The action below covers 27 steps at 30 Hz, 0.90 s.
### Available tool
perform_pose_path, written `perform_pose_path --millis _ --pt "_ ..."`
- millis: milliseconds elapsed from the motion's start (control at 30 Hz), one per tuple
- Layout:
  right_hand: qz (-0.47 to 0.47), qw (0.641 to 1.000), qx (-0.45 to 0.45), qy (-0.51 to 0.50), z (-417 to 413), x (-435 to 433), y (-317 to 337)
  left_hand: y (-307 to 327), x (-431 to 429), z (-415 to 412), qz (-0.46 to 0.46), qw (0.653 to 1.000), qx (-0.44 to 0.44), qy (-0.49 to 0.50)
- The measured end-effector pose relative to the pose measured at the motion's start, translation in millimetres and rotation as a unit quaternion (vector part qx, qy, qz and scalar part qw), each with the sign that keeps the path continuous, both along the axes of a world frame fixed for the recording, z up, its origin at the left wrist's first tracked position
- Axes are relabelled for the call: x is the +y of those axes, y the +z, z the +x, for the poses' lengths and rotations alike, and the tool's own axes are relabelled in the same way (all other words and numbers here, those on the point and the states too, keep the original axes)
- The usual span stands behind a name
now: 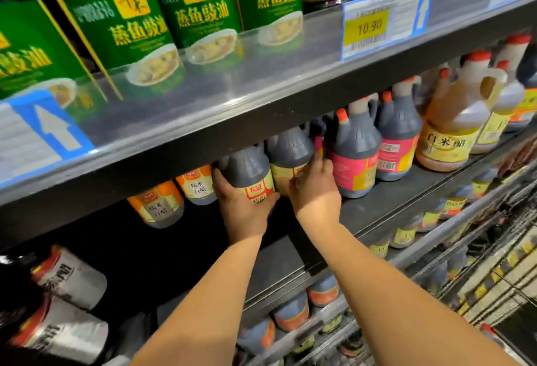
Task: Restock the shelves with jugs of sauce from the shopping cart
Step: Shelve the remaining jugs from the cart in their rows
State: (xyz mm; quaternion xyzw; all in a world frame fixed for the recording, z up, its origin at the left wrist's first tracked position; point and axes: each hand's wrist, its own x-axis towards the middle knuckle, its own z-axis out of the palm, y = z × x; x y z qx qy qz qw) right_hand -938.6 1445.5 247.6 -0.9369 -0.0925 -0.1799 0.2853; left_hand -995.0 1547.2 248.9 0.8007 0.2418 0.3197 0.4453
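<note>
The upper shelf's front edge (261, 121) hides the necks and caps of the two dark jugs (247, 168) in the hands. At 9 o'clock the green cartons (122, 25) blur and run off the frame. Small bottles (404, 234) at 4 o'clock carry unreadable labels.

This was a supermarket aisle: tiered metal shelves (290, 80) carried rows of identical sauce jugs (357, 147) and green-labelled bottles (200, 8), a yellow price tag (369, 28) reading 10.90 sat on the shelf edge, and a wire shopping cart (499, 278) stood at right
</note>
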Motion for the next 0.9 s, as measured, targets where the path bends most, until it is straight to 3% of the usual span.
perform_pose_path --millis 133,333,400,467,533,700,833,900 --pt "-0.14 0.99 -0.02 -0.001 16 3 -6 -3 6 11 0.03 1.0 -0.005 -0.002" --pt "-0.182 0.982 -0.051 0.0 33 10 -14 -7 13 25 0.058 0.998 0.013 0.013" --pt "-0.098 0.995 -0.005 0.011 32 12 -12 -7 14 29 0.057 0.998 0.022 0.019" --pt "0.064 0.997 0.038 -0.006 32 15 -11 -6 15 32 0.053 0.998 0.03 0.022" --pt "0.134 0.99 0.039 -0.009 28 14 -8 -5 15 33 0.05 0.998 0.039 0.025" --pt "0.078 0.996 0.047 0.012 24 12 5 2 14 33 0.034 0.999 0.037 0.02" --pt "0.006 0.995 0.099 0.015 7 0 15 4 4 14 -0.058 0.995 0.079 0.02" --pt "0.053 0.995 0.081 0.019 -19 -14 19 4 -9 -3 -0.097 0.99 0.098 0.032"
